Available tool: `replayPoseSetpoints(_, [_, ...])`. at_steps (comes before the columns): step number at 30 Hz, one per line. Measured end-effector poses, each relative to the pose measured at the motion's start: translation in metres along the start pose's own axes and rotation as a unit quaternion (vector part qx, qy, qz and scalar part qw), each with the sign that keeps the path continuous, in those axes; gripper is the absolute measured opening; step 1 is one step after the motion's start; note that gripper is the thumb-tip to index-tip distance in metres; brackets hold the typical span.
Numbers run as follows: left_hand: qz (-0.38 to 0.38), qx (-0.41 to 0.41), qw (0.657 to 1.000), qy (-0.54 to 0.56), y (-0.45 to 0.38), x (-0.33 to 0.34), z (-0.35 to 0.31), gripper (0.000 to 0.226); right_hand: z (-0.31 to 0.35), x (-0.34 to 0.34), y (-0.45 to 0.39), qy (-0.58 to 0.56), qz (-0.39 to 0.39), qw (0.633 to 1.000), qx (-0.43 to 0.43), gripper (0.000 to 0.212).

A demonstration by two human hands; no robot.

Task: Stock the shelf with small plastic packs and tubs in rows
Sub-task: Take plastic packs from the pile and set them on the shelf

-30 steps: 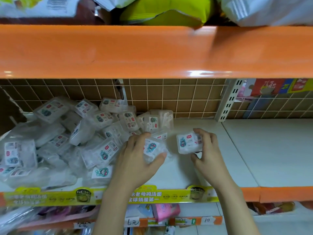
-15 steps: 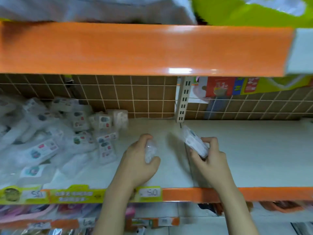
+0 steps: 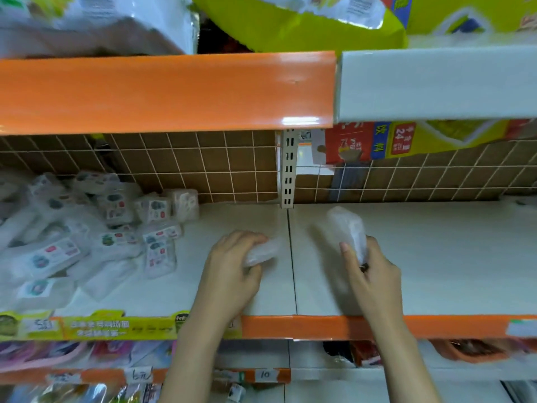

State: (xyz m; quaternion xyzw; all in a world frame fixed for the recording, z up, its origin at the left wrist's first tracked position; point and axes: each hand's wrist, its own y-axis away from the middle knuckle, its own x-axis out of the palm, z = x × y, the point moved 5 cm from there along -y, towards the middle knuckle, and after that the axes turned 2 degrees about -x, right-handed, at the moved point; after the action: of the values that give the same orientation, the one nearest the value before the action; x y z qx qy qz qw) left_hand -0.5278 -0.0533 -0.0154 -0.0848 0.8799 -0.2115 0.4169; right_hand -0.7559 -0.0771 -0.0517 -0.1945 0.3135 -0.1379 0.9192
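Gripping packs, left hand (image 3: 232,274) and right hand (image 3: 374,274) (one each)

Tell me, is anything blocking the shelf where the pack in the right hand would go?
Nothing visible. The right hand holds a pack over bare shelf right of the seam. The pile lies far left, beyond the left hand and its pack.

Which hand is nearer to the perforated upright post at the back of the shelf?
Left. The left hand is below-left of the post; the right hand lies farther, below-right.

Handwritten price tag (image 3: 265,374) reads "10" — box (image 3: 402,139) shows "24".
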Motion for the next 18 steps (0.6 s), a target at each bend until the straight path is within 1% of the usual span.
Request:
replayPoseSetpoints(3, [-0.028, 0.013, 0.999, -0.035, -0.003, -0.008, 0.01, 0.035, 0.001, 0.009, -0.004, 0.022, -0.016, 0.999, -0.018, 0.026])
replayPoseSetpoints(7, [-0.041, -0.021, 0.998, -0.035, -0.002, -0.01, 0.021, 0.038, 0.0, 0.015, -0.007, 0.041, 0.007, 0.998, -0.037, 0.015])
replayPoseSetpoints(11, [-0.018, -0.061, 0.998, -0.002, 0.001, -0.001, 0.022, 0.04, -0.006, 0.018, -0.008, 0.068, 0.042, 0.996, -0.047, 0.027])
replayPoseSetpoints(14, [-0.017, -0.053, 0.998, -0.008, -0.001, 0.008, 0.017, 0.05, -0.015, 0.013, -0.01, 0.091, 0.034, 0.994, -0.042, 0.027])
replayPoseSetpoints(16, [-0.017, -0.051, 0.998, -0.023, -0.006, 0.015, 0.011, 0.048, -0.024, 0.005, -0.014, 0.102, 0.032, 0.993, -0.047, 0.032])
replayPoseSetpoints(18, [-0.016, -0.046, 0.998, -0.037, -0.011, 0.026, 0.001, 0.048, -0.037, -0.007, -0.019, 0.099, 0.032, 0.994, -0.044, 0.032])
